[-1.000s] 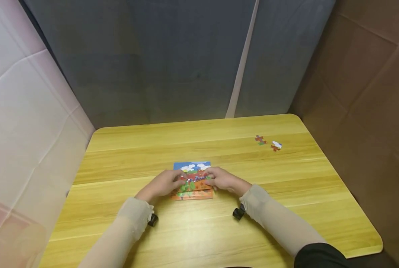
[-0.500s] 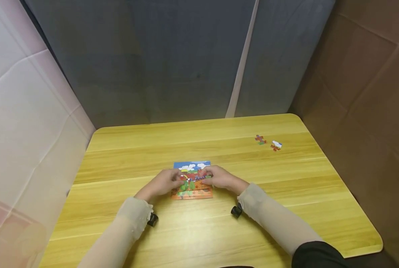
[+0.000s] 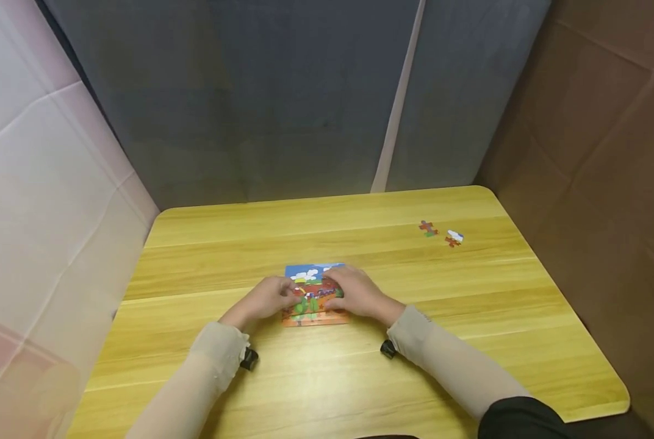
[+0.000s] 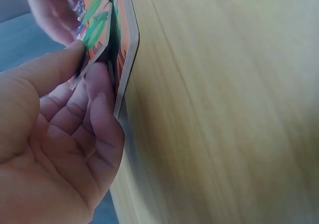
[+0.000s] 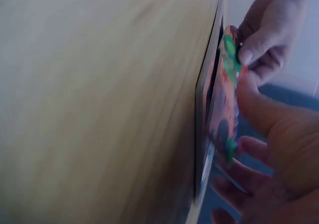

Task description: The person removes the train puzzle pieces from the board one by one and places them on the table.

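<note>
you seem to be aligning a joined puzzle section [image 3: 312, 294] with the orange-edged board [image 3: 318, 319] beneath it, near the middle of the desk [image 3: 206, 256]; its near edge is tilting up, clear of the board. the next move is probably calling for easing that edge level without parting any joints. your left hand [image 3: 266, 296] is pinching the near left corner, thumb above, a finger sitting in the gap. your right hand [image 3: 364, 295] is arching over the right side, fingers spreading; i cannot tell whether they are gripping. two loose pieces [image 3: 428, 229] are lying well apart, far right.
</note>
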`<state>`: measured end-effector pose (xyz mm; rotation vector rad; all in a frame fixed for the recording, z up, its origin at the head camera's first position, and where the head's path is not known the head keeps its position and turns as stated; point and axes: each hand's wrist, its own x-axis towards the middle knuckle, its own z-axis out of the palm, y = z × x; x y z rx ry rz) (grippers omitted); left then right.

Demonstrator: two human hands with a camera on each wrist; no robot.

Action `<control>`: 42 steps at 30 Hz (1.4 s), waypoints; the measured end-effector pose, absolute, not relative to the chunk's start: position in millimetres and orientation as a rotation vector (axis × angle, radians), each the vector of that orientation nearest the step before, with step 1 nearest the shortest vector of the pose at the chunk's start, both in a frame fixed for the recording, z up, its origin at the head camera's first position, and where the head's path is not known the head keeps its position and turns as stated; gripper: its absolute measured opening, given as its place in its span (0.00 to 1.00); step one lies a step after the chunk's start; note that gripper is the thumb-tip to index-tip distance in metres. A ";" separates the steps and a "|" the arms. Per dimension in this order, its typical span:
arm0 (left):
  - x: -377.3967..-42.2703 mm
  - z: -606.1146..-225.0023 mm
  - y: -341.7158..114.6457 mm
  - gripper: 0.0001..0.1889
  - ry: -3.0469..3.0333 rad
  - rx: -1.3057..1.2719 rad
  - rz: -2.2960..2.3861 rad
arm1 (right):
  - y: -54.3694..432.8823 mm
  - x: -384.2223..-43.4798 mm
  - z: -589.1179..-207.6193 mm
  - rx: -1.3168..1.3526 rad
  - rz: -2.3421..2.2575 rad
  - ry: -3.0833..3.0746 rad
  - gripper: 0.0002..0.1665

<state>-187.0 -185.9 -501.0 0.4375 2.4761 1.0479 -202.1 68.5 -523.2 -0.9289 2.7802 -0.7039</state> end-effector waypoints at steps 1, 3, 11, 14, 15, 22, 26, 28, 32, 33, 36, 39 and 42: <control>-187.1 -501.0 -186.3 0.05 2.478 0.427 1.046 | 66.9 -200.9 -521.6 -0.963 -0.698 2.801 0.38; -187.5 -501.6 -187.1 0.06 2.481 0.424 1.041 | 63.1 -199.6 -519.2 -1.033 -0.690 2.849 0.33; -189.1 -506.2 -189.9 0.07 2.398 0.385 1.144 | 51.8 -203.9 -522.7 -0.947 -0.970 2.537 0.16; -188.7 -507.7 -191.6 0.10 2.337 0.316 1.232 | 50.5 -207.4 -528.1 -0.853 -1.076 2.432 0.13; -188.3 -507.8 -191.8 0.10 2.322 0.289 1.256 | 50.3 -208.1 -529.2 -0.842 -1.091 2.424 0.11; -187.5 -505.4 -191.5 0.10 2.322 0.278 1.246 | 47.5 -209.7 -528.6 -0.837 -1.086 2.430 0.07; -188.7 -505.0 -193.7 0.10 2.292 0.277 1.253 | 47.1 -211.1 -529.3 -0.817 -1.113 2.404 0.07; -189.4 -504.5 -196.6 0.09 2.279 0.273 1.257 | 46.6 -211.8 -529.8 -0.802 -1.110 2.406 0.07; -190.5 -500.9 -205.0 0.09 2.280 0.257 1.243 | 46.4 -212.7 -530.2 -0.802 -1.116 2.403 0.07; -190.7 -499.7 -207.2 0.09 2.277 0.250 1.247 | 46.5 -212.5 -530.1 -0.803 -1.113 2.405 0.07; -191.9 -495.8 -214.4 0.10 2.268 0.228 1.267 | 46.9 -211.7 -529.7 -0.806 -1.107 2.407 0.07; -194.0 -492.5 -223.5 0.11 2.260 0.215 1.298 | 47.2 -210.9 -529.5 -0.821 -1.077 2.421 0.08; -196.6 -489.3 -236.5 0.11 2.262 0.192 1.325 | 46.6 -211.1 -529.2 -0.866 -1.026 2.446 0.08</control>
